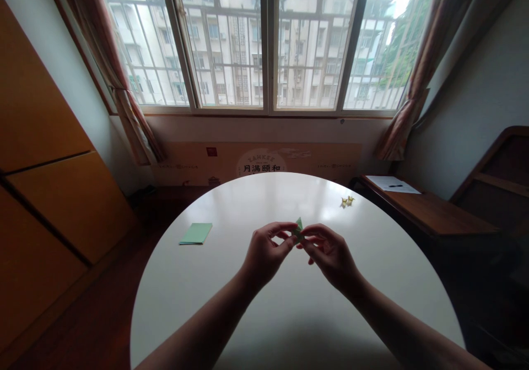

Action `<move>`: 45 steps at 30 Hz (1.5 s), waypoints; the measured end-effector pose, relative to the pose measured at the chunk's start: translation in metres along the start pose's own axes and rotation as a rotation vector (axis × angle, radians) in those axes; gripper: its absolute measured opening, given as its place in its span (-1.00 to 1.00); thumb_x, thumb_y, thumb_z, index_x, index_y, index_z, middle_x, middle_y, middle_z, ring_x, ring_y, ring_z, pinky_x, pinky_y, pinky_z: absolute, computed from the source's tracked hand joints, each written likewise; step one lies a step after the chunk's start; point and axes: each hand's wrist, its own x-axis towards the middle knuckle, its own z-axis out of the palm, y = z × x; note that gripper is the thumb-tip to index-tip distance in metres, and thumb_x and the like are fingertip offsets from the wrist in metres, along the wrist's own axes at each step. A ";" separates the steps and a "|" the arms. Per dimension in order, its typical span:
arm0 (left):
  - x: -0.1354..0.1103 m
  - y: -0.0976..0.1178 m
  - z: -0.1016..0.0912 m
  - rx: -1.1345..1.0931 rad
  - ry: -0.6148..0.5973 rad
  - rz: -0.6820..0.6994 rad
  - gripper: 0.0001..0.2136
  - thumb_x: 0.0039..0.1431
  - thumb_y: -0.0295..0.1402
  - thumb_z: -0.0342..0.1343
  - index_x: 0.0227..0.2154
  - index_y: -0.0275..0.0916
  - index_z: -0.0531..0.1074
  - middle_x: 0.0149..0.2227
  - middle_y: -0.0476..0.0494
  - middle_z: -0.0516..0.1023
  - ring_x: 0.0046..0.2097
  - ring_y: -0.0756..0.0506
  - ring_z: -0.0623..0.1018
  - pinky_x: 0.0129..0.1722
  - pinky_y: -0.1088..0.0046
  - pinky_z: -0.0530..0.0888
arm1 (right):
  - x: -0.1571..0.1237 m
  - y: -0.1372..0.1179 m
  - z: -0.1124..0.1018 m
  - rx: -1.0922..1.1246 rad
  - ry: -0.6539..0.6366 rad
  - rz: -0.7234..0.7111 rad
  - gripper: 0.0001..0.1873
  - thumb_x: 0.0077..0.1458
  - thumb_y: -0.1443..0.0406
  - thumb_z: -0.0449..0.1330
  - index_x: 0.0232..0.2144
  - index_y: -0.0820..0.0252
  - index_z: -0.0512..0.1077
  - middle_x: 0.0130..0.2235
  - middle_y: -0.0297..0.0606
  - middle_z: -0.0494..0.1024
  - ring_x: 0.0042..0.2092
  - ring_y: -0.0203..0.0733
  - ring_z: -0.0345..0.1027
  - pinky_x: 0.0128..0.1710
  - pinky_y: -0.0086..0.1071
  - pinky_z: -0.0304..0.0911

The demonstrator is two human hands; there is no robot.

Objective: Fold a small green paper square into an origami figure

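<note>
A small piece of folded green paper is held up between both hands above the white round table. My left hand pinches its left side between thumb and fingers. From the other side, my right hand grips it the same way, with its lower fingers curled underneath. A pointed tip of the paper sticks up above the fingertips; the fingers cover most of the rest. To the left on the table lies a stack of light green square paper.
Two small yellowish folded figures stand at the table's back right. Beyond the right edge, a wooden bench or chair holds a white sheet with a dark pen. A printed box panel stands below the window.
</note>
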 end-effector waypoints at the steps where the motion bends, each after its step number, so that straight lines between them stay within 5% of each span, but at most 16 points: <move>1: 0.001 0.001 -0.001 -0.028 -0.017 -0.012 -0.76 0.08 -0.39 0.24 -0.18 -0.32 0.62 -0.29 -0.23 0.66 -0.34 -0.11 0.58 -0.55 0.51 0.49 | 0.000 0.000 -0.001 0.044 -0.005 0.010 -0.83 0.12 0.21 0.32 -0.26 0.14 0.49 -0.29 -0.19 0.61 -0.31 -0.07 0.56 -0.61 -0.45 0.37; 10: 0.004 0.005 -0.006 -0.156 -0.113 -0.058 -0.68 0.06 -0.42 0.20 -0.10 -0.38 0.59 -0.31 -0.25 0.64 -0.34 -0.10 0.55 -0.55 0.52 0.49 | 0.001 -0.001 -0.006 0.269 -0.020 0.073 -0.82 0.11 0.24 0.35 -0.22 0.15 0.55 -0.32 -0.20 0.64 -0.28 -0.10 0.55 -0.58 -0.46 0.41; 24: 0.001 0.004 -0.005 0.002 0.005 0.070 -0.80 0.06 -0.51 0.16 -0.28 -0.27 0.64 -0.26 -0.19 0.64 -0.31 -0.10 0.59 -0.54 0.55 0.48 | 0.002 0.000 -0.003 0.324 -0.039 0.090 -0.80 0.09 0.24 0.38 -0.21 0.13 0.54 -0.31 -0.23 0.62 -0.29 -0.11 0.56 -0.58 -0.47 0.41; 45: 0.002 0.008 -0.004 -0.205 -0.067 -0.088 -0.78 0.01 -0.44 0.22 -0.24 -0.36 0.62 -0.36 -0.20 0.63 -0.35 -0.08 0.55 -0.54 0.54 0.48 | 0.001 -0.002 -0.002 0.319 -0.029 0.088 -0.77 0.08 0.22 0.38 -0.24 0.13 0.46 -0.33 -0.27 0.56 -0.30 -0.13 0.53 -0.59 -0.47 0.40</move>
